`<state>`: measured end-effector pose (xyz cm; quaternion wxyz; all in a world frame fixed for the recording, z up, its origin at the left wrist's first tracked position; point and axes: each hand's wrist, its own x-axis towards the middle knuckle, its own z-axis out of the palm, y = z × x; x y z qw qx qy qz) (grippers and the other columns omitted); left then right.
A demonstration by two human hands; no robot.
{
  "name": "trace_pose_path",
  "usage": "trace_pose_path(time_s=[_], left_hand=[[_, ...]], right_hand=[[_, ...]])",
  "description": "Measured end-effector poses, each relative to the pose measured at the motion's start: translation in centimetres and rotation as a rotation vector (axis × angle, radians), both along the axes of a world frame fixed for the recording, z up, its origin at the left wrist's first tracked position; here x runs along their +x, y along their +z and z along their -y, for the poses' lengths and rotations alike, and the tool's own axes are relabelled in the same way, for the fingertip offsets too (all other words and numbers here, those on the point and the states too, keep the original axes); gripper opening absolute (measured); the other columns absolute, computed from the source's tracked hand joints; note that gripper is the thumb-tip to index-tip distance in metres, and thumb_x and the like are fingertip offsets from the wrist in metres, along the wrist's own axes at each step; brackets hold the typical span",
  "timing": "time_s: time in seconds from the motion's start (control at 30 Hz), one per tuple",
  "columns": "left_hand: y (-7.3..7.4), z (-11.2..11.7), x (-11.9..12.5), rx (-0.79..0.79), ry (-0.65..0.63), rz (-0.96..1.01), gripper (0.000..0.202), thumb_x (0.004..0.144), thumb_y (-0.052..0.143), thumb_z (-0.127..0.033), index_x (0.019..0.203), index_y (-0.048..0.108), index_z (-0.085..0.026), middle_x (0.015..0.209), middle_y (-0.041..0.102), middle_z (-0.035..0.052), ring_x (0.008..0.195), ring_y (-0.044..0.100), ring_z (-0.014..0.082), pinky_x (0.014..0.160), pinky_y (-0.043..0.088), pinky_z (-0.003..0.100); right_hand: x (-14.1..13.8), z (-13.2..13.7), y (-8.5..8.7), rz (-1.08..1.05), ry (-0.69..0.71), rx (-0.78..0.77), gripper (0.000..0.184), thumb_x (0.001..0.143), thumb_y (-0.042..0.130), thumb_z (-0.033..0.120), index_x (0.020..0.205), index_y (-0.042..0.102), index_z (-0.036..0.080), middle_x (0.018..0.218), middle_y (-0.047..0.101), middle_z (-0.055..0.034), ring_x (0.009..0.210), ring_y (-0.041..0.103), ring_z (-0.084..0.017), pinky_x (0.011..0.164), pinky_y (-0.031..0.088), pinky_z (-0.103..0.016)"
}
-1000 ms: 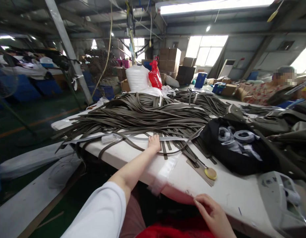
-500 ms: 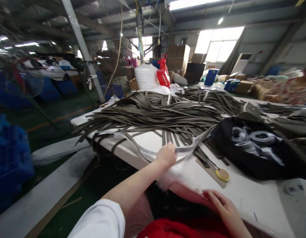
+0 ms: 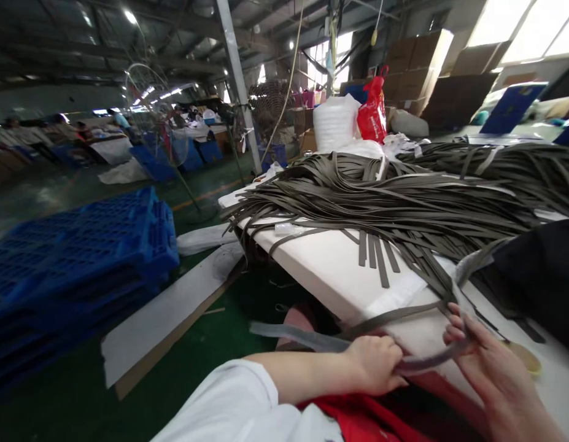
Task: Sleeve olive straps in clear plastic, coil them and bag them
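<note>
My left hand (image 3: 374, 363) is closed round a long grey-green strap (image 3: 394, 314) at the white table's near edge (image 3: 339, 288), in front of my red top. My right hand (image 3: 489, 368) meets the same strap a little to the right, its fingers curled over it. The strap runs from my hands up toward a big heap of like straps (image 3: 394, 196) spread across the table. A pale translucent strip (image 3: 293, 334) trails left from my left hand, off the table's edge.
Blue plastic pallets (image 3: 77, 258) are stacked on the green floor to the left, with a white board (image 3: 169, 313) lying beside the table. A dark bag (image 3: 542, 276) sits at right. A white roll (image 3: 336, 123), a red bag (image 3: 371, 113) and cartons stand behind the heap.
My left hand has drawn back from the heap to the table's near edge, pulling a strap with it. My right hand has come up and taken the strap. The view has swung left.
</note>
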<state>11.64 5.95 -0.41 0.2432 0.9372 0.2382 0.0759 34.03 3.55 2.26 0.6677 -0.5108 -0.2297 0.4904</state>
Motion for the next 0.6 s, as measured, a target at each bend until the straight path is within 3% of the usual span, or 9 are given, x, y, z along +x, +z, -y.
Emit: trace_pose_path(time_s=[0.1, 0.2, 0.23, 0.3, 0.37, 0.43, 0.5, 0.6], left_hand=[[0.3, -0.7, 0.2, -0.449, 0.064, 0.218, 0.06, 0.081, 0.05, -0.072, 0.097, 0.069, -0.017, 0.099, 0.073, 0.013, 0.097, 0.067, 0.0287, 0.086, 0.052, 0.039], [2.0, -2.4, 0.4, -1.131, 0.178, 0.59, 0.087, 0.083, 0.018, -0.083, 0.108, 0.066, -0.015, 0.099, 0.074, 0.0139, 0.096, 0.068, 0.0273, 0.091, 0.05, 0.043], [2.8, -3.2, 0.3, -1.34, 0.213, 0.694, 0.091, 0.082, 0.016, -0.084, 0.109, 0.066, -0.013, 0.098, 0.074, 0.0151, 0.094, 0.069, 0.0278, 0.09, 0.05, 0.044], [4.5, -5.0, -0.1, -1.631, 0.245, 0.841, 0.079, 0.084, 0.033, -0.08, 0.106, 0.067, -0.012, 0.095, 0.074, 0.0152, 0.09, 0.069, 0.0264, 0.09, 0.05, 0.042], [5.9, -6.8, -1.0, -1.667, 0.354, 0.982, 0.049, 0.084, 0.06, -0.058, 0.101, 0.069, -0.013, 0.087, 0.075, 0.0102, 0.081, 0.069, 0.0209, 0.088, 0.049, 0.035], [6.9, -8.1, -2.0, -1.532, 0.466, 1.092, 0.033, 0.08, 0.072, -0.041, 0.098, 0.07, -0.014, 0.082, 0.075, 0.0065, 0.076, 0.069, 0.0174, 0.086, 0.049, 0.031], [7.4, -8.8, -2.9, -1.381, 0.504, 1.139, 0.035, 0.077, 0.076, -0.04, 0.099, 0.07, -0.013, 0.081, 0.075, 0.0063, 0.077, 0.069, 0.0179, 0.085, 0.049, 0.031], [7.6, -8.7, -3.5, -1.278, 0.476, 1.126, 0.043, 0.077, 0.075, -0.048, 0.099, 0.07, -0.012, 0.083, 0.075, 0.0081, 0.081, 0.07, 0.0213, 0.085, 0.05, 0.035]], right_hand=[[-1.9, 2.3, 2.5, -0.009, 0.172, -0.04, 0.03, 0.083, 0.069, 0.041, 0.106, 0.068, 0.021, 0.06, 0.048, 0.0056, 0.041, 0.033, -0.005, 0.037, 0.032, -0.016], [-4.1, 4.7, 4.3, 0.135, 0.596, -0.167, 0.034, 0.089, 0.061, 0.049, 0.101, 0.068, 0.018, 0.052, 0.048, 0.0066, 0.036, 0.027, -0.004, 0.038, 0.023, -0.017], [-4.5, 5.4, 4.6, 0.177, 0.746, -0.211, 0.037, 0.089, 0.06, 0.052, 0.099, 0.068, 0.017, 0.051, 0.05, 0.0057, 0.036, 0.029, -0.004, 0.039, 0.024, -0.017], [-4.7, 6.5, 4.4, 0.243, 0.941, -0.269, 0.042, 0.088, 0.059, 0.057, 0.096, 0.068, 0.016, 0.052, 0.055, 0.0035, 0.04, 0.037, -0.007, 0.043, 0.031, -0.019], [-4.1, 7.5, 3.4, 0.313, 0.966, -0.309, 0.044, 0.087, 0.058, 0.059, 0.094, 0.069, 0.017, 0.053, 0.057, 0.0024, 0.044, 0.043, -0.009, 0.048, 0.037, -0.02], [-2.9, 8.4, 1.9, 0.409, 0.911, -0.378, 0.046, 0.086, 0.057, 0.061, 0.091, 0.071, 0.017, 0.052, 0.059, 0.0019, 0.045, 0.046, -0.01, 0.047, 0.037, -0.02], [-1.5, 9.2, 0.2, 0.529, 0.837, -0.461, 0.045, 0.082, 0.06, 0.062, 0.086, 0.072, 0.018, 0.054, 0.062, -0.0003, 0.045, 0.051, -0.013, 0.045, 0.038, -0.021], [0.5, 9.7, -1.5, 0.739, 0.747, -0.517, 0.038, 0.074, 0.068, 0.058, 0.076, 0.075, 0.021, 0.063, 0.071, -0.0041, 0.056, 0.062, -0.021, 0.051, 0.047, -0.027]])
